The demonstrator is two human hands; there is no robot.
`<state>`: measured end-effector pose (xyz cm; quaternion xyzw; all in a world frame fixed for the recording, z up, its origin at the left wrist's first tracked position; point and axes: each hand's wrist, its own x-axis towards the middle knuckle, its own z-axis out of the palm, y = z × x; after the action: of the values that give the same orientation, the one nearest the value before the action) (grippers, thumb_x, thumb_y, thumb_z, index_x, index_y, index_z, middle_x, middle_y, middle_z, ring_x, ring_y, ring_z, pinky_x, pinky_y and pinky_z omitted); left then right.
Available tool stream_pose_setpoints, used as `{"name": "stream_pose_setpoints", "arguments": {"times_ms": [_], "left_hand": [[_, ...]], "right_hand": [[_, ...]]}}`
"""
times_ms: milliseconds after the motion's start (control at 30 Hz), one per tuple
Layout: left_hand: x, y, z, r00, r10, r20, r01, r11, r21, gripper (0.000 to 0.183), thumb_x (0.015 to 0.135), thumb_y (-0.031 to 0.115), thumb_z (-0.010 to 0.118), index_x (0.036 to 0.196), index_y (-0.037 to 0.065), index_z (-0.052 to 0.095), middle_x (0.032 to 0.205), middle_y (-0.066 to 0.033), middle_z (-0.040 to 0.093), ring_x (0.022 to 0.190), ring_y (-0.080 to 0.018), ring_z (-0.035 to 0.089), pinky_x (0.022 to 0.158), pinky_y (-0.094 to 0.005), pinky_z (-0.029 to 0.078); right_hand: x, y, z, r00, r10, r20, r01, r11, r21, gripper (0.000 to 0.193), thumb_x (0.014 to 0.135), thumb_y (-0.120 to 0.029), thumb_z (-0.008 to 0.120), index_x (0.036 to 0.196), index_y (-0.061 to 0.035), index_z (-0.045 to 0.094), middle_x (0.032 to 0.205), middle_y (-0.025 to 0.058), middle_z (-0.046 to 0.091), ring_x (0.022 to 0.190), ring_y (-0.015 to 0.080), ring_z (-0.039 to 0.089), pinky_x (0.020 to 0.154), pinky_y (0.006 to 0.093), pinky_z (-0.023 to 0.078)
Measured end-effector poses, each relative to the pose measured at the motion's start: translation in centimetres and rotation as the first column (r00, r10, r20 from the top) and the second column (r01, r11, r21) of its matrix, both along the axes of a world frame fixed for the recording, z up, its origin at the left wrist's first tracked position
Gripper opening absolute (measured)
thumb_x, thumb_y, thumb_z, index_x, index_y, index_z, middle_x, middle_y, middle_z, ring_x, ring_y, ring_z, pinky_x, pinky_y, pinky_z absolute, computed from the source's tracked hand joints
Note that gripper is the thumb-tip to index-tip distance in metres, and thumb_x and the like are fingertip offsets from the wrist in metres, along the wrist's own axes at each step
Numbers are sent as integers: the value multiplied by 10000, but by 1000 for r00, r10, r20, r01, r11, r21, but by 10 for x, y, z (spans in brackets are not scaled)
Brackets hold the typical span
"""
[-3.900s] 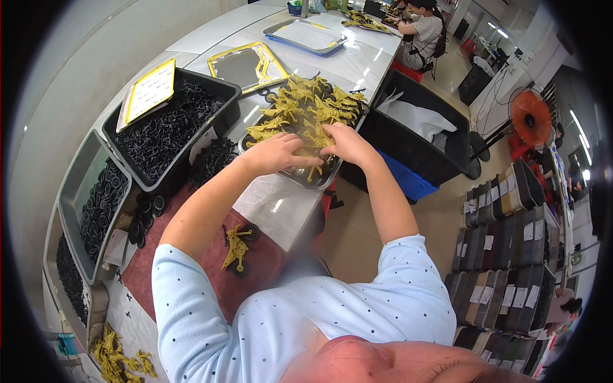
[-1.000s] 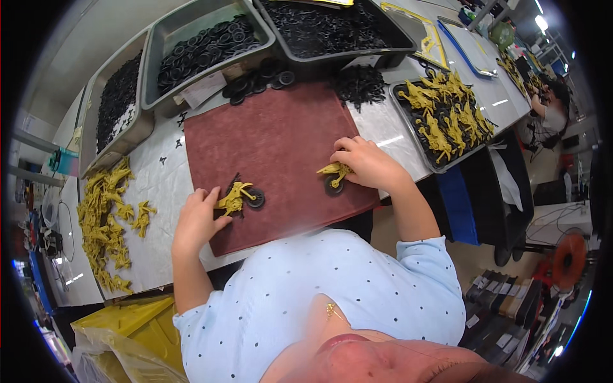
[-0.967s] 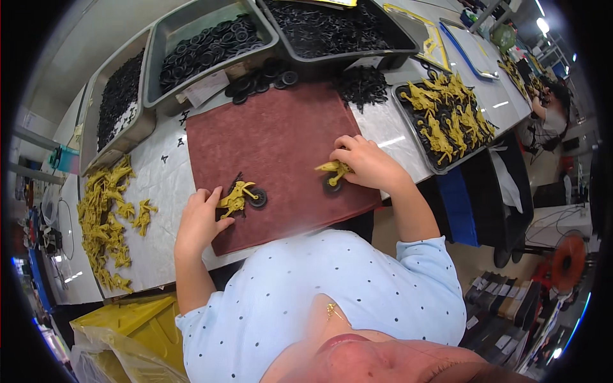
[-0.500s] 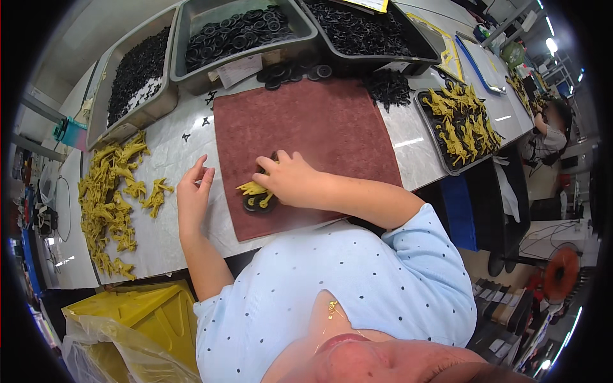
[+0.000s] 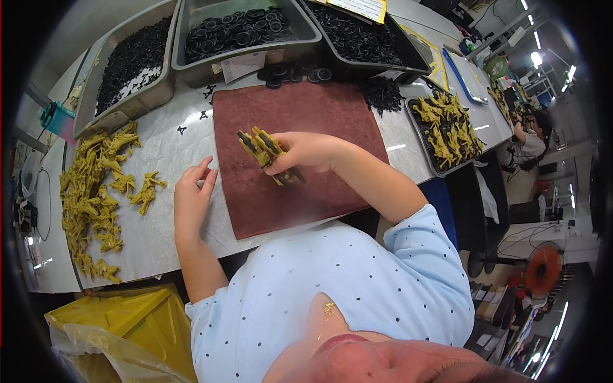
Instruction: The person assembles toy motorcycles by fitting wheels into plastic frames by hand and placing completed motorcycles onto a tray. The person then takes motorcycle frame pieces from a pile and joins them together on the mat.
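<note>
My right hand is closed around a bundle of yellow-and-black wheeled plastic pieces, held up above the dark red cloth. Its fingers hide part of the bundle, so the exact shape of each piece cannot be made out. Just off the cloth's left edge, my left hand is open and empty, thumb apart from slightly bent fingers. A loose yellow plastic piece lies left of it, beside a large heap of similar yellow pieces.
Grey bins hold small black parts and black wheels; a black bin stands right of them. Loose wheels lie beyond the cloth. A tray of yellow-and-black pieces sits right. A yellow bin stands below the table's left side.
My right hand has lifted the wheeled pieces off the cloth and turned them more upright. My left hand stays beside the cloth, much as before.
</note>
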<state>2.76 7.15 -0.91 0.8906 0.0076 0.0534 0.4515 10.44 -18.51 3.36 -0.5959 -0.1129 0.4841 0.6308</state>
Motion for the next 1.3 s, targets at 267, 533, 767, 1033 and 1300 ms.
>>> {"name": "stream_pose_setpoints", "arguments": {"times_ms": [267,533,767,1033,1300], "left_hand": [[0,-3,-4,999,-43,18,43,999,24,299,887,123,641,1177,46,643,854,-123,629,756,-210,601,706,-307,472],[15,-25,-10,992,-119,45,114,989,99,263,904,128,616,1150,42,653,919,-151,655,809,-253,619,761,-328,479],[9,-34,-31,991,-46,127,40,998,49,246,927,81,559,1141,-2,648,868,-127,638,768,-214,599,729,-306,475],[36,-33,-52,979,-106,172,70,976,207,238,925,81,548,1116,-10,658,819,-118,610,734,-214,580,702,-314,469],[37,-39,-53,979,-63,194,21,978,207,222,914,82,559,1072,-20,676,861,-130,643,773,-235,607,730,-323,479]], "right_hand": [[-12,-9,4,998,15,-59,-8,993,119,362,812,-71,693,1134,-63,527,944,39,568,843,148,553,695,304,455],[-20,-55,14,980,-198,-13,197,961,195,357,808,-56,694,1126,-46,531,943,44,583,840,150,577,692,300,481],[-15,-186,33,583,-212,784,564,801,-203,521,687,-123,725,1180,-59,572,866,74,626,759,135,601,602,312,501],[-22,-417,57,379,7,925,922,-87,-377,529,667,-195,745,1161,-56,617,997,170,676,928,310,650,815,383,523],[-9,-418,30,677,-90,730,705,-202,-679,519,694,-216,736,1183,-98,610,1113,153,650,1020,301,633,838,417,527]]}}
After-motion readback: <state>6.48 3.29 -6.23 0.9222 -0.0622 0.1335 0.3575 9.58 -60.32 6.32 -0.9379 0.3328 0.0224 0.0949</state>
